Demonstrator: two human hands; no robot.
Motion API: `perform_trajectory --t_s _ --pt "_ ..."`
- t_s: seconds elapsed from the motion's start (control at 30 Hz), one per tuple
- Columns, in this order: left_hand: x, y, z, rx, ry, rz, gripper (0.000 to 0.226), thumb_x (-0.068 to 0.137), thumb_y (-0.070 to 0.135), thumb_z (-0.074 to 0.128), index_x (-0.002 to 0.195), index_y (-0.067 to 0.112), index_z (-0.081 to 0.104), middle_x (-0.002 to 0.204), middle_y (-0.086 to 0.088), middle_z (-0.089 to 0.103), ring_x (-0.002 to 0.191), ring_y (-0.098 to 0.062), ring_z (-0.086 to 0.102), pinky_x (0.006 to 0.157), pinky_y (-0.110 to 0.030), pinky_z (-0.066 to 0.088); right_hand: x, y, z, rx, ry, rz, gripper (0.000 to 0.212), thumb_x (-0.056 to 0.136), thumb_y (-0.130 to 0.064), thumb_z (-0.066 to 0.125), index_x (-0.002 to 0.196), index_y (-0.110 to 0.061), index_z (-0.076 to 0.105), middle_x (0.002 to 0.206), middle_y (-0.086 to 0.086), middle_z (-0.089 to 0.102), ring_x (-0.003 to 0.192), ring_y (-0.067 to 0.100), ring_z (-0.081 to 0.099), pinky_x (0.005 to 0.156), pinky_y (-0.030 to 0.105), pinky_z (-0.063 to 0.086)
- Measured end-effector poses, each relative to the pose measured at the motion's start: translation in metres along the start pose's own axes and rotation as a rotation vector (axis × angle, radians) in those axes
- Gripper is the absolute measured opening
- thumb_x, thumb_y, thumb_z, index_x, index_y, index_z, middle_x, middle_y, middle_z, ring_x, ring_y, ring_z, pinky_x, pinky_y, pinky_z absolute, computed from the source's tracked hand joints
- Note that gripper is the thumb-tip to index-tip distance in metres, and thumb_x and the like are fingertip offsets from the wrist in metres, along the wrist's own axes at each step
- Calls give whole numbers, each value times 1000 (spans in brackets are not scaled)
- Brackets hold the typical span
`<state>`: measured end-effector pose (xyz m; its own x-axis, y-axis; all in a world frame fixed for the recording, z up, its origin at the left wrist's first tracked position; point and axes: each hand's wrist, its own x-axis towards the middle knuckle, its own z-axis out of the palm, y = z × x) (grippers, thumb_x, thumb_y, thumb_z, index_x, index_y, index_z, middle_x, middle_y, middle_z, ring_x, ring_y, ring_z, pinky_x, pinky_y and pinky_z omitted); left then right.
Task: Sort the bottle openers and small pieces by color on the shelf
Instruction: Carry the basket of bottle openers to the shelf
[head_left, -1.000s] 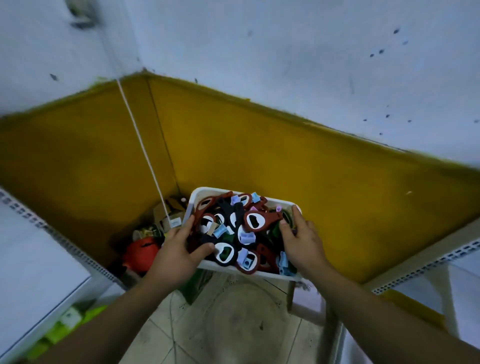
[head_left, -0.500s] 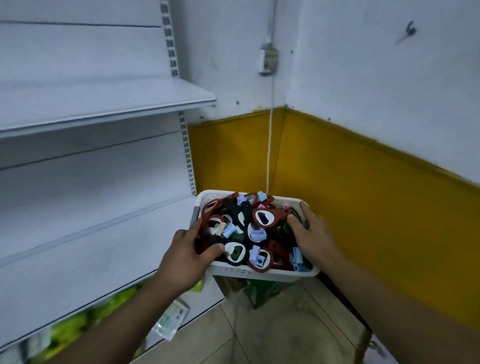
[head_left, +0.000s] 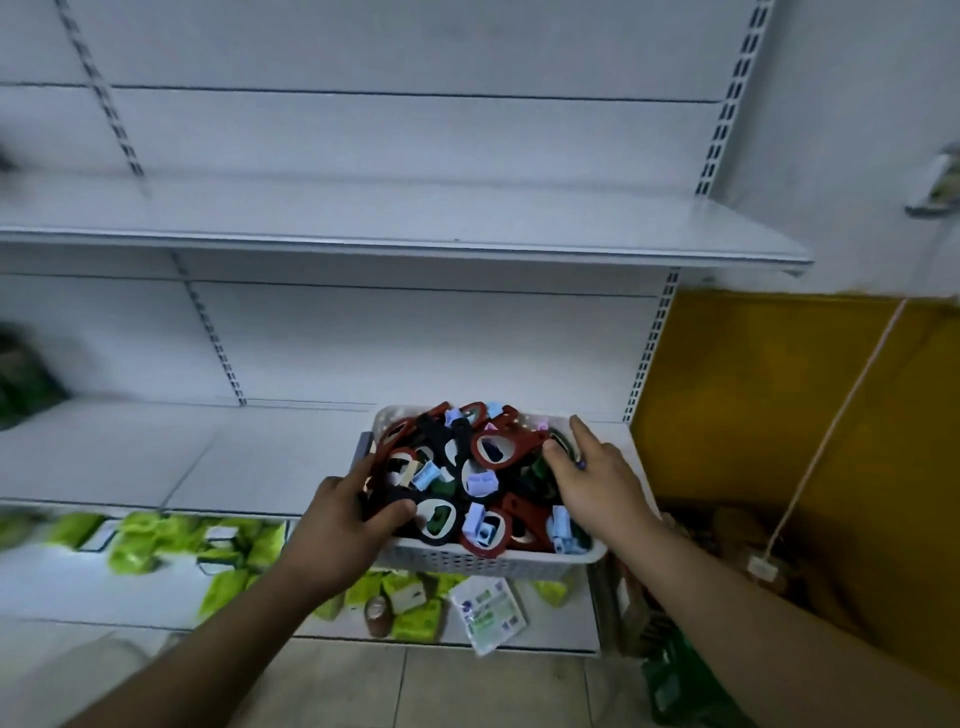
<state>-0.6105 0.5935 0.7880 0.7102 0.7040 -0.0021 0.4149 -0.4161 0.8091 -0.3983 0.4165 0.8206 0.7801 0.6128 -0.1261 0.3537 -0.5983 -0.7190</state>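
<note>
Your two hands hold a white basket (head_left: 493, 560) at the right end of the middle shelf (head_left: 182, 457), its near wall jutting past the shelf's front lip; whether its base rests on the shelf cannot be told. Your left hand (head_left: 337, 525) grips the left rim, thumb hooked over onto the pile inside. Your right hand (head_left: 597, 478) holds the right rim, forefinger straight along it and the other fingers curled in over the contents. The basket is heaped with openers (head_left: 498, 449) in red, black and green, all jumbled together, with pale blue small pieces (head_left: 480, 483) scattered among them. Above runs a bare white upper shelf (head_left: 415, 218). On the bottom shelf, under the basket, lie green packets (head_left: 156, 535), blurred. To the right stands a yellow wall (head_left: 753, 415) with a thin white cord (head_left: 831, 431) slanting down across it.
</note>
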Motion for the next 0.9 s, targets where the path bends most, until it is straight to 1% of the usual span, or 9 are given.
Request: perform_trajectory --t_s 0.1,0.2,0.27,0.4,0.5,0.63,0.77,0.83,0.9 --pt "-7 -11 -31 -20 76 -46 48 69 59 65 115 51 52 91 -11 68 80 -15 71 73 -37 57 8 -33 22 -2 -59 -59 66 94 -61 35 152 -37 15 152 11 28 135 31 36 107 37 32" --pt "-17 -22 -63 -27 142 -52 38 82 33 69 117 35 56 84 -7 71 70 -8 70 57 -24 48 13 -70 48 -24 -93 -108 64 94 -61 34 151 -37 17 151 11 30 134 30 38 104 35 33" --pt "-21 -33 -86 -19 179 -62 39 82 34 69 119 34 57 83 -7 71 67 -5 69 54 -22 45 14 -94 67 -45 -94 -140 64 94 -60 34 151 -36 18 148 12 34 131 30 41 101 34 35" --pt "-26 -70 -143 23 250 -89 37 84 31 70 119 33 58 72 0 62 48 -1 55 45 -16 34 11 -146 118 -56 -96 -173 63 94 -61 34 151 -36 20 145 12 37 129 30 43 98 34 36" --pt "-31 -101 -195 46 267 -103 43 80 42 70 121 37 57 76 -4 58 53 -7 51 47 -22 34 5 -189 164 -54 -97 -188 63 94 -61 35 151 -37 21 145 11 37 130 30 43 98 34 36" --pt "-37 -136 -260 70 307 -114 35 83 31 69 117 33 60 64 2 48 44 -5 43 43 -19 29 -4 -244 216 -46 -104 -215 63 94 -62 35 150 -36 22 147 11 36 131 30 41 97 33 35" --pt "-37 -160 -308 94 315 -143 41 85 37 67 124 37 56 71 -2 49 52 -7 44 46 -22 29 -10 -283 249 -26 -120 -235 64 93 -61 35 150 -35 22 148 10 37 132 29 41 96 33 35" --pt "-37 -181 -339 81 325 -185 48 84 42 67 129 38 52 80 -6 53 63 -13 50 51 -24 33 -8 -312 276 -36 -139 -253 63 94 -61 35 150 -35 23 149 10 36 133 29 40 99 34 35" --pt "-35 -185 -342 105 315 -195 53 83 43 67 133 36 49 92 -9 57 77 -18 56 58 -26 37 -8 -315 279 -32 -140 -252 63 94 -60 35 150 -34 23 149 10 36 132 29 41 99 34 35"
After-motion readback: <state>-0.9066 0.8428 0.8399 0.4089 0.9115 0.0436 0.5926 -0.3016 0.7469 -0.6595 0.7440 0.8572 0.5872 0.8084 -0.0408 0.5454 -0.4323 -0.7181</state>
